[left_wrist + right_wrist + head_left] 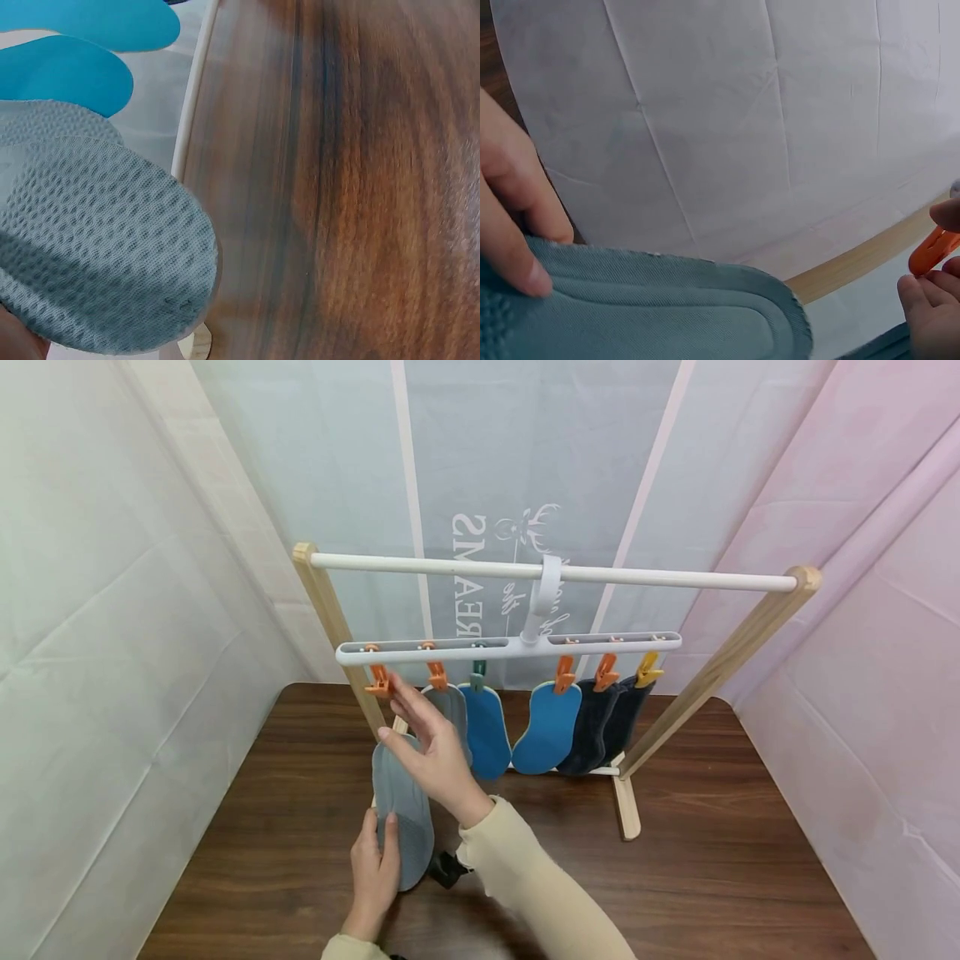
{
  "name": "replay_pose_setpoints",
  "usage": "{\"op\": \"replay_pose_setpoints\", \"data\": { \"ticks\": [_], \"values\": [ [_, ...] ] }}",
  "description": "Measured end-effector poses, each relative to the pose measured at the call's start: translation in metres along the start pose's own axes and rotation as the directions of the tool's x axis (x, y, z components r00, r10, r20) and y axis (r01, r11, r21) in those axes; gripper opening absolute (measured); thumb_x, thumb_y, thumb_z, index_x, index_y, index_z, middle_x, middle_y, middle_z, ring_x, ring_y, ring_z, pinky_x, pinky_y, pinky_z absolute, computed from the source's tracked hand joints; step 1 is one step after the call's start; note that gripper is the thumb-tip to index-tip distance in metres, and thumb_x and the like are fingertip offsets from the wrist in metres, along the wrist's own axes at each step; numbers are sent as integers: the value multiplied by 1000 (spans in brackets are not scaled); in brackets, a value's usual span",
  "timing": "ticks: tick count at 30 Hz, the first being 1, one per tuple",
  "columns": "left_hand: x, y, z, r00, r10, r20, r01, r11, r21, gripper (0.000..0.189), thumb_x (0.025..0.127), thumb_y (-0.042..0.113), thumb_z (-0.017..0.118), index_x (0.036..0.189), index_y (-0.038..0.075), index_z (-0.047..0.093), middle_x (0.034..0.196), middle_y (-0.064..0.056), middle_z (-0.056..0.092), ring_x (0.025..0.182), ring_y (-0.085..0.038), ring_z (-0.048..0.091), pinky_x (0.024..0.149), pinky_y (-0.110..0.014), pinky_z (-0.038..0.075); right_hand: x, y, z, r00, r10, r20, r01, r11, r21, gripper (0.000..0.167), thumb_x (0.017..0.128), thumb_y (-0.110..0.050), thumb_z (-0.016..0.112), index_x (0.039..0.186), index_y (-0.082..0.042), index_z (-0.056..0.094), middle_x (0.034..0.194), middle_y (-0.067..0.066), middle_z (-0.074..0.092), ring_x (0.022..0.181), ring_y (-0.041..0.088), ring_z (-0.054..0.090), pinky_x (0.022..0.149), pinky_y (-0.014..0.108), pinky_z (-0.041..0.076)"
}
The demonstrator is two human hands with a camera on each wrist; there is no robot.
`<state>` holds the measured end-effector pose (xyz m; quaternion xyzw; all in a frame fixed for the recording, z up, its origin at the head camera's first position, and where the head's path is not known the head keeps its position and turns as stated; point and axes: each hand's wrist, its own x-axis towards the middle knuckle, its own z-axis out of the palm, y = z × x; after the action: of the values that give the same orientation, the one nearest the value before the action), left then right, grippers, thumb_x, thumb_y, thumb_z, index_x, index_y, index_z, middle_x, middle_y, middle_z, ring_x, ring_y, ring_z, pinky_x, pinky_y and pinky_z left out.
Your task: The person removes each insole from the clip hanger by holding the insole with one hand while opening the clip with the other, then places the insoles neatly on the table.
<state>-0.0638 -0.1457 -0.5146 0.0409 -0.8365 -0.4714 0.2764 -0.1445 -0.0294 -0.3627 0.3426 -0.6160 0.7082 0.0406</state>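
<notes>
My left hand [375,864] holds a grey shoe insole [401,806] by its lower part, fingers at its edge and thumb across its face. In the left wrist view the textured end of this insole [112,240] fills the lower left. My right hand [441,758] reaches up with straight fingers, its fingertips at the leftmost orange clip [378,682]. The thumb stands apart, close over the insole's top end. In the right wrist view, fingertips [913,291] show beside the orange clip [930,253]. That clip hangs from the white hanger [435,652].
A wooden rack [716,677] with a white rod carries the hanger. Other clips hold another grey insole [453,710], two blue insoles [547,727] and two black insoles [626,718]. A small black object [447,868] is near the right sleeve. Pale curtains surround the wooden table [720,868].
</notes>
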Motion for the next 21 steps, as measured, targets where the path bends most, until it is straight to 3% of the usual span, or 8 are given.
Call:
{"op": "replay_pose_setpoints", "data": {
  "ticks": [4,9,17,21],
  "values": [
    [-2,2,-1,1000,-26,-3,26,1000,-3,13,98,7,51,105,1,59,93,-9,68,83,-9,60,71,-23,47,-6,-5,-3,998,-63,14,64,992,-108,65,95,0,56,151,-6,25,158,7,25,144,18,27,113,30,32],
    [-6,0,0,999,-40,2,40,999,2,10,98,7,51,102,1,58,88,-9,68,79,-9,60,68,-26,48,-14,-10,-8,994,-113,3,111,972,-207,61,95,-2,57,149,-3,30,156,9,29,143,19,31,111,33,36],
    [-13,-2,0,998,-55,34,54,998,36,10,96,3,51,102,0,59,89,-12,69,78,-16,63,66,-31,49,-24,-14,-23,979,-197,-57,181,961,-207,47,94,5,54,140,4,43,146,19,43,132,30,45,105,36,43],
    [-17,-2,-1,992,-92,88,87,995,52,14,97,4,50,107,0,59,95,-17,69,83,-25,65,69,-36,50,-28,-13,-29,975,-198,-105,176,967,-186,41,94,7,52,135,5,48,141,20,48,128,30,48,103,36,44]
  ]
}}
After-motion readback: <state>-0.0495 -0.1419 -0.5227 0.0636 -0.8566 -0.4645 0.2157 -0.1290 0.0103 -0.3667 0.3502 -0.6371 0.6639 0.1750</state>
